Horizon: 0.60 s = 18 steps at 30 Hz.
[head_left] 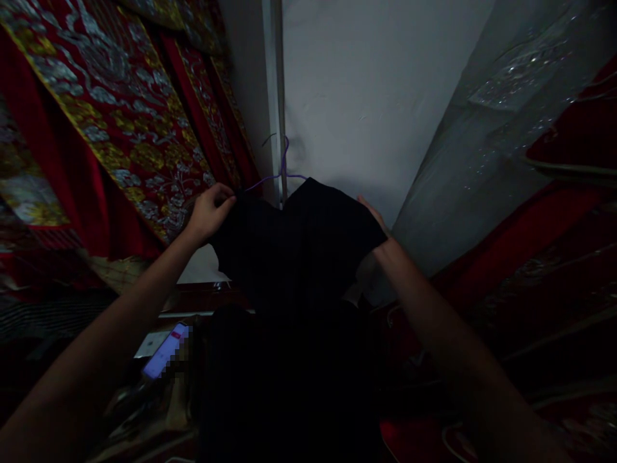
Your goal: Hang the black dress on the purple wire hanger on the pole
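A black garment [294,257] hangs on a thin purple hanger [284,168], spread between the two hands. Its body drops straight down below them into shadow.

The left hand [209,213] has its fingers [225,196] pinched shut on the garment's shoulder, right where the hanger's arm comes out of the cloth. The right hand [372,215] lies along the opposite shoulder. Its fingertips are tucked behind the fabric, so I cannot tell whether they grip or only rest there. The hanger's hook rises midway between the two sets of fingers, just in front of a pale upright pole [276,77] and a white wall [366,83].

The garment looks soft and light. It drapes limply, folds at the shoulders and has no stiffness of its own, so it likely slips off the narrow wire easily. The shoulder seams, over the hanger's arms, seem the soundest places to hold it.

Beyond the left fingers hangs red embroidered cloth [110,103] with gold and silver work. Beyond the right fingers is a silvery sequinned fabric [506,128]. Well below the left fingers, a lit phone [166,352] lies among dim clutter.
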Available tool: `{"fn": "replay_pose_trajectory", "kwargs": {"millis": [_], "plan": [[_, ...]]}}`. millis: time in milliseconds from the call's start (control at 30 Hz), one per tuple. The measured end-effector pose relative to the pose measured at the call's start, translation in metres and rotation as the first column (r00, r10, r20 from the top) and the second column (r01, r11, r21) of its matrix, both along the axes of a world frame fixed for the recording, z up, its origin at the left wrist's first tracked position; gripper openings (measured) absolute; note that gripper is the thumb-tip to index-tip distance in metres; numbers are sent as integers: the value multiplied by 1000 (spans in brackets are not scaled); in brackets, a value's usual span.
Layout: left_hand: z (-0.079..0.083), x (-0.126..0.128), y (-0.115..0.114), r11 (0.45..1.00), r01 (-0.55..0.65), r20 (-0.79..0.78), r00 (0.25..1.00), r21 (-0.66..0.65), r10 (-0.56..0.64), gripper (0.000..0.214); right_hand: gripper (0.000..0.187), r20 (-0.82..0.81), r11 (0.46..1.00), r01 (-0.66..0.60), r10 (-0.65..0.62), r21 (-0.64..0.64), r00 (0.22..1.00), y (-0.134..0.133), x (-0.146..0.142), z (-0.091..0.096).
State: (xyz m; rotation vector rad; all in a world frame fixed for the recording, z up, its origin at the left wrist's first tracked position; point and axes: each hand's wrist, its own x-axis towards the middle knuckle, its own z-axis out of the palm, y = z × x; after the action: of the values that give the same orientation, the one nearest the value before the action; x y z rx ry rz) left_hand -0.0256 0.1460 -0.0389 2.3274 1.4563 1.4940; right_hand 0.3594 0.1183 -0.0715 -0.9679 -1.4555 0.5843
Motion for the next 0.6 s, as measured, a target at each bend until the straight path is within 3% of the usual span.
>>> {"fn": "replay_pose_trajectory", "kwargs": {"millis": [133,267,400,467,600], "plan": [[10,16,-7,992,1,-120,993,123,14,40,49,-153,975,-132,105,-179,983,-22,13,15],[34,50,-9,982,50,-167,986,180,-19,45,44,-260,977,-151,108,-150,960,-45,3,32],[51,75,-31,957,133,-148,984,259,-96,48,43,-293,979,-146,100,-140,951,-60,-13,33],[51,82,-45,956,180,-124,980,231,-155,43,43,-308,980,-141,92,-143,947,-60,-19,31],[48,86,-63,947,316,20,948,55,-317,43,43,-347,982,-116,57,-150,936,-63,-30,37]]}}
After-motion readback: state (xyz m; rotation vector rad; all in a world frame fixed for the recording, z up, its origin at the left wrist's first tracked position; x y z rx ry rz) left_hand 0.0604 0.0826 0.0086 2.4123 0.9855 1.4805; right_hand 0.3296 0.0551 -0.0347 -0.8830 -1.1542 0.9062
